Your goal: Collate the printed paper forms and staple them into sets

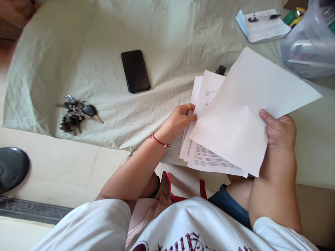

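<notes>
Fingers [264, 115] pinching papers [235, 118] — creased pale sheet [86, 55], phone [135, 70], keys [75, 113]

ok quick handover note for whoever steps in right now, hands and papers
Left hand: fingers on the left edge of the printed sheets.
Right hand: thumb pinching the blank top sheet, lifted at an angle over the rest.
The stack is held above the edge of the cloth. On the cloth lie a phone, keys and, far right, a paper pad with a pen.
Done: top sheet separated. Left: the printed sheets underneath.
</notes>
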The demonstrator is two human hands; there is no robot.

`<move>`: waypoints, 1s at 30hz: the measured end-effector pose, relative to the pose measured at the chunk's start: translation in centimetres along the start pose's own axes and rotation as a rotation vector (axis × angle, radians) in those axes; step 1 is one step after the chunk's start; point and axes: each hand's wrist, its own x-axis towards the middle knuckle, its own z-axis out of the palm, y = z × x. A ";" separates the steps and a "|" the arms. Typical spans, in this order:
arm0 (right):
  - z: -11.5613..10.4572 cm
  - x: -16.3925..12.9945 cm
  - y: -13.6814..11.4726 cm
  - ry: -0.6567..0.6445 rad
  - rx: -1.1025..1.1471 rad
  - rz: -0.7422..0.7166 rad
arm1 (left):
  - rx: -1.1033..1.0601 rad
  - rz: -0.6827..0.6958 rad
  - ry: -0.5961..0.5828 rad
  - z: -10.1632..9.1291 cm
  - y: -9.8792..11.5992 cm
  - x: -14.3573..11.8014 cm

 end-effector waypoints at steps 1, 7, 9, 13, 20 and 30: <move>0.2 -0.2 -0.1 -0.009 0.013 0.008 | -0.008 0.013 -0.012 0.1 0.0 0.0; 0.7 -0.8 -0.4 -0.026 -0.001 -0.020 | -0.017 0.051 0.017 0.6 0.0 -0.4; 0.5 -0.5 -0.3 -0.010 0.002 -0.034 | -0.020 0.044 0.022 0.6 0.1 -0.5; 0.3 0.0 0.3 0.036 0.091 -0.013 | 0.020 0.013 0.079 1.0 0.3 -0.7; 1.5 -0.6 0.7 0.023 0.160 -0.021 | 0.095 0.060 0.167 1.5 0.0 -1.1; 1.6 -0.6 1.1 -0.033 0.134 -0.024 | 0.077 0.035 0.085 1.0 0.4 -0.9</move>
